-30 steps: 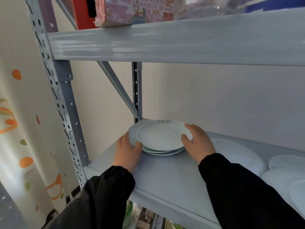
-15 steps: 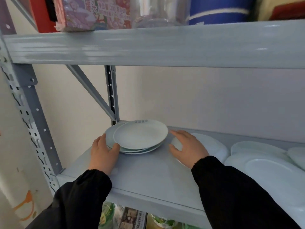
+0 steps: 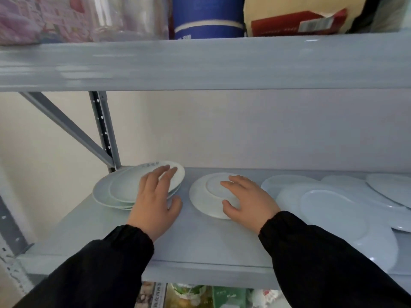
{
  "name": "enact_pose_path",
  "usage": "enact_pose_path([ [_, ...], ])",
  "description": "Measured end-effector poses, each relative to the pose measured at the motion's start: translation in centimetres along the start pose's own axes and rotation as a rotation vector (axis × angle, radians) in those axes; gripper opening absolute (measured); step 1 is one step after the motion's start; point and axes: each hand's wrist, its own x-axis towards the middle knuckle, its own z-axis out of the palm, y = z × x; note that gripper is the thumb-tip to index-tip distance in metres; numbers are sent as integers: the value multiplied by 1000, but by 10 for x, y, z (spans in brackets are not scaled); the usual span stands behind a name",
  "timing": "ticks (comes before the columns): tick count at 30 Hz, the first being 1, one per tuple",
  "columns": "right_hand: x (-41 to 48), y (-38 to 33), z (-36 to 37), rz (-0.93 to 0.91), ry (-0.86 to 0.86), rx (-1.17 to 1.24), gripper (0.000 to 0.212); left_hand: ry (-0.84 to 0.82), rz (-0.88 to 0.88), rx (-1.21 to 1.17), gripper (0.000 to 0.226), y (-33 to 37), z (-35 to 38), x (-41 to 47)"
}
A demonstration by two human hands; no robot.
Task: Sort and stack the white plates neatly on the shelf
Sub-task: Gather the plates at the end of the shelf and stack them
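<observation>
The left hand [image 3: 155, 197] is lying flat, fingers straight, on the small stack [image 3: 115, 192] beneath it. The right hand [image 3: 250, 202] is spreading relaxed fingers over an upturned plate [image 3: 200, 197] on the shelf [image 3: 200, 241] — not gripping. Likely best: hooking its rim, turning it, centring it leftward on the stack — loose plates [image 3: 333, 210] are waiting further right.

Left arm [image 3: 100, 267] and right arm [image 3: 322, 263], both black-sleeved, reach forward side by side; left hand [image 3: 155, 203] palm down, fingers straight, thumb splayed; right hand [image 3: 246, 201] palm down, fingers spread, angled leftward.
</observation>
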Motion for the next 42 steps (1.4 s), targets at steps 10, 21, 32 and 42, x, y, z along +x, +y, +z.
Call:
enact_pose_path([
  [10,-45,50,-59,52,340,110,43,-511,317,-209,87,152,83,-8],
  [21,-92,106,-106,261,471,139,36,-482,807,187,90,226,109,-58],
  [32,-66,63,-143,167,315,158,40,-470,652,220,47,180,41,4],
  [42,-10,17,-125,110,368,366,34,-103,-26,-55,16,73,-50,26],
])
